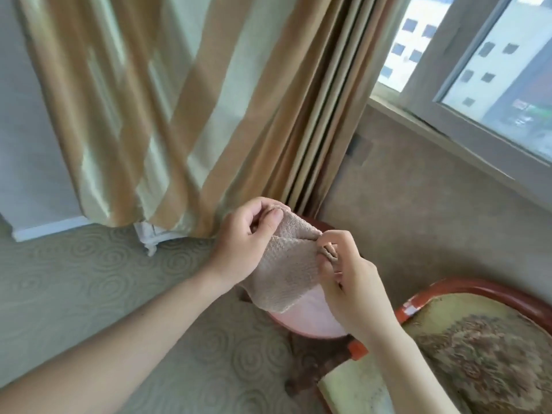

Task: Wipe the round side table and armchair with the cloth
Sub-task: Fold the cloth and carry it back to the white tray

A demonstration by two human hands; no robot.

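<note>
Beige cloth (286,270) above round table (310,321), beside patterned armchair (484,339).

Soft daylight enters from the window (484,73) at far right; the curtain (134,109) shows sheen, slight blur, and wide-angle edge bending.

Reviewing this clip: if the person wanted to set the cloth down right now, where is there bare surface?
The round side table shows a bare pink patch under the cloth, near the armchair, whose seat is also bare. Carpet lies open left of the table. Both the left hand and right hand crowd above it.
</note>
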